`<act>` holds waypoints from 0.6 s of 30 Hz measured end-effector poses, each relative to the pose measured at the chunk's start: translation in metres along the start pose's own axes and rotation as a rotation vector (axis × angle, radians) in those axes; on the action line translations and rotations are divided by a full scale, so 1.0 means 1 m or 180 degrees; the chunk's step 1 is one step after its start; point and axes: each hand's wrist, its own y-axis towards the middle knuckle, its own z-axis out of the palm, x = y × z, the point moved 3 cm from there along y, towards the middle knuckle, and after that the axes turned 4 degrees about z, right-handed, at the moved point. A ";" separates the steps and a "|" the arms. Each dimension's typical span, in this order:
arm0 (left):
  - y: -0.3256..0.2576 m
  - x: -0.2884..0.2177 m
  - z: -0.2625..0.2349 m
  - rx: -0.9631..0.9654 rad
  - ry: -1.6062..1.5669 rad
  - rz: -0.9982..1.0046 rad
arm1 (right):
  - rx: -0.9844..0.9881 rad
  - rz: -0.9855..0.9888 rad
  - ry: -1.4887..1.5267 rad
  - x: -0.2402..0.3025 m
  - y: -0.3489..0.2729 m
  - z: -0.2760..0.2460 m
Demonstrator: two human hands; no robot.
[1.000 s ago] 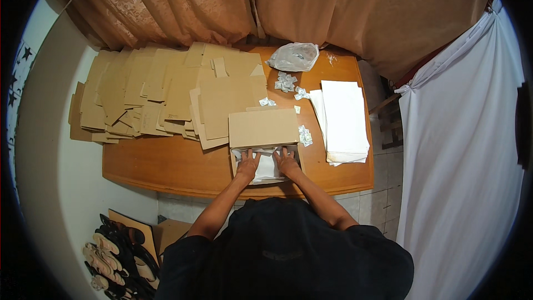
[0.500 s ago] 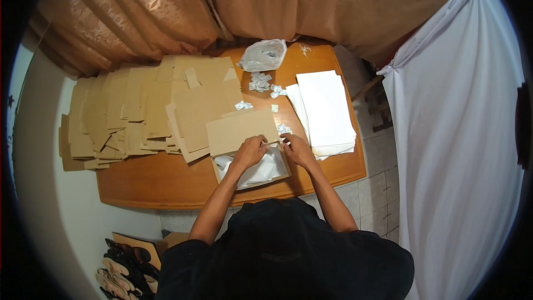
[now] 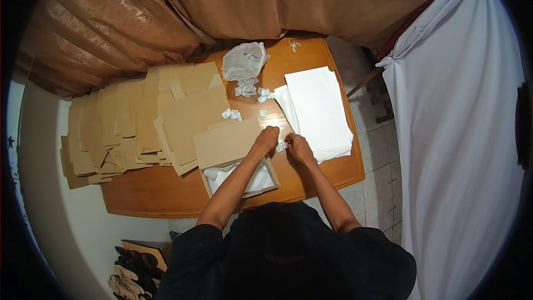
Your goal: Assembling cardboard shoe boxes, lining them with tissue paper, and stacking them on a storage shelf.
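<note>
A brown cardboard box [image 3: 226, 143] sits near the table's front edge with its lid raised and folded back. White paper [image 3: 258, 179] lines the inside. My left hand [image 3: 268, 138], fingers curled closed, is over the box's right far corner; what it may hold is hidden. My right hand [image 3: 300, 148] is just right of the box, with its fingers pinched together beside a few small white packets [image 3: 281, 146] on the table. Whether a packet is between those fingers is too small to make out.
Flat cardboard pieces [image 3: 127, 116] overlap across the table's left side. A stack of white paper sheets [image 3: 319, 111] lies on the right. Farther back, a clear plastic bag [image 3: 243, 62] stands by a pile of small packets [image 3: 246, 88]. Brown curtains [image 3: 233, 5] hang behind the wooden table [image 3: 161, 189].
My left hand has moved off the box's opening toward its right corner. My right hand has shifted away from the box's edge to the packets beside it. The whole view has shifted slightly.
</note>
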 end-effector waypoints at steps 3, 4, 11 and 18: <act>0.009 -0.007 0.004 0.0360 0.0312 0.0001 | -0.0311 -0.0268 -0.0249 0.002 0.000 0.014; 0.010 -0.010 0.005 0.0492 0.0246 -0.0056 | -0.0285 -0.0274 -0.0236 0.006 0.002 0.017; 0.001 -0.026 -0.001 0.0378 -0.0143 -0.0149 | -0.0667 -0.0268 -0.0165 0.012 0.002 0.026; -0.047 -0.023 -0.030 -0.0631 -0.0865 0.0282 | -0.0792 -0.0378 0.0961 0.014 -0.002 0.011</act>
